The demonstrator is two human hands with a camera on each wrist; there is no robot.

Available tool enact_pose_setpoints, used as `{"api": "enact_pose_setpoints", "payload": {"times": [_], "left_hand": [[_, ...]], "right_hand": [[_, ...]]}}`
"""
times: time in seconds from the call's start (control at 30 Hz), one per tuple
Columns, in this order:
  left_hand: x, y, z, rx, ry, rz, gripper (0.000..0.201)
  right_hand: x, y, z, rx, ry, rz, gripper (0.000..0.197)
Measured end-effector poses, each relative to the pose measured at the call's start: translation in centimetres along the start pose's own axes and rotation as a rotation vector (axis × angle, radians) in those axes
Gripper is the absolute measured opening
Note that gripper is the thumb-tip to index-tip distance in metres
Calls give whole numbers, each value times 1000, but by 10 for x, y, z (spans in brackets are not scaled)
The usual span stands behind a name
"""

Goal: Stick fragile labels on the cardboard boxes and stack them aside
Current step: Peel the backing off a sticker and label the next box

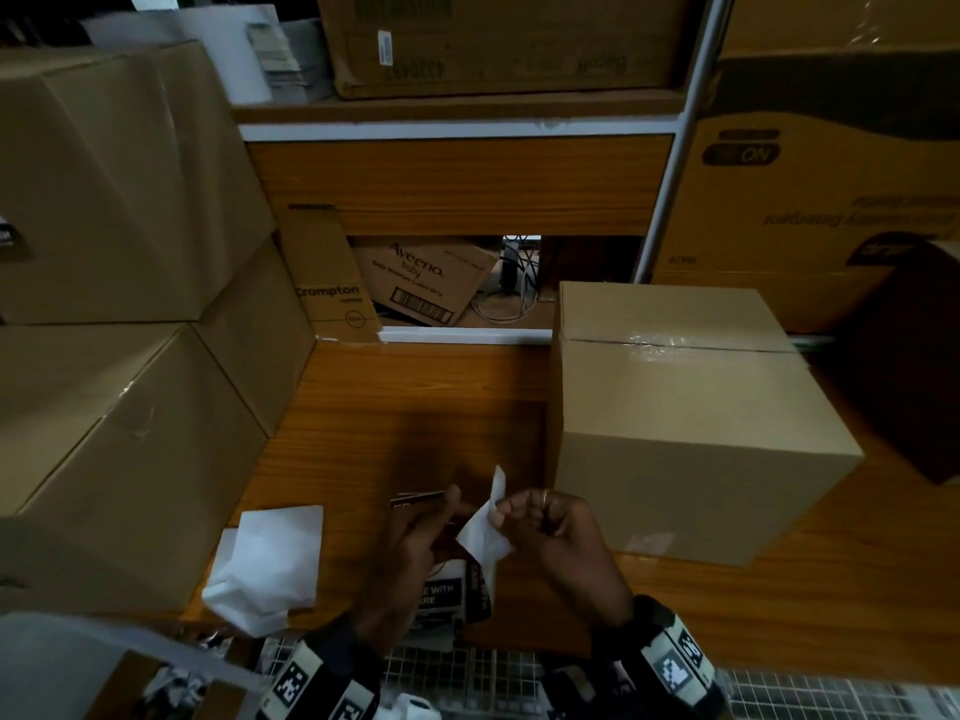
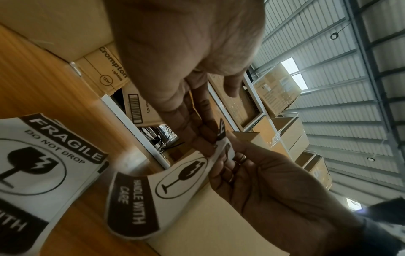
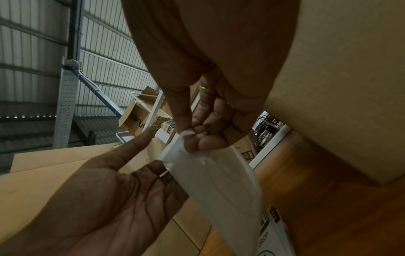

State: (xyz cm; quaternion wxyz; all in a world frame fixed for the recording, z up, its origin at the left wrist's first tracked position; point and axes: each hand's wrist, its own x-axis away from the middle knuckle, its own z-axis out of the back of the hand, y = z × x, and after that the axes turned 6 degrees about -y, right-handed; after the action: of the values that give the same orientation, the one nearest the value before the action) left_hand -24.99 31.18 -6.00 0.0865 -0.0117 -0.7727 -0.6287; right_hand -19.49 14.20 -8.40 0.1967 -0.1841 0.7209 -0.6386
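Note:
Over the wooden table (image 1: 415,407), my two hands hold one fragile label (image 1: 485,530) by its top edge. My left hand (image 1: 441,511) pinches the dark printed corner, which the left wrist view shows between its fingertips (image 2: 206,135). My right hand (image 1: 514,511) pinches the white back of the sheet (image 3: 219,181) beside it. The rest of the label (image 2: 181,176) hangs curled, showing a glass symbol and "HANDLE WITH CARE". A taped cardboard box (image 1: 675,397) stands just right of my hands. A pile of fragile labels (image 1: 436,595) lies under them.
Large cardboard boxes (image 1: 119,314) are stacked two high along the left. Crumpled white backing sheets (image 1: 270,558) lie on the table at the front left. Shelves with more cartons (image 1: 426,283) close off the back. A dark box (image 1: 914,356) stands at the far right.

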Motion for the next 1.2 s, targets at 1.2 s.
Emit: {"api": "enact_pose_setpoints", "payload": {"times": [1.2], "left_hand": [[-14,-9,14,-148,120,-104,14]], "right_hand": [[-1,-7,-20,2,47,79,30]]}}
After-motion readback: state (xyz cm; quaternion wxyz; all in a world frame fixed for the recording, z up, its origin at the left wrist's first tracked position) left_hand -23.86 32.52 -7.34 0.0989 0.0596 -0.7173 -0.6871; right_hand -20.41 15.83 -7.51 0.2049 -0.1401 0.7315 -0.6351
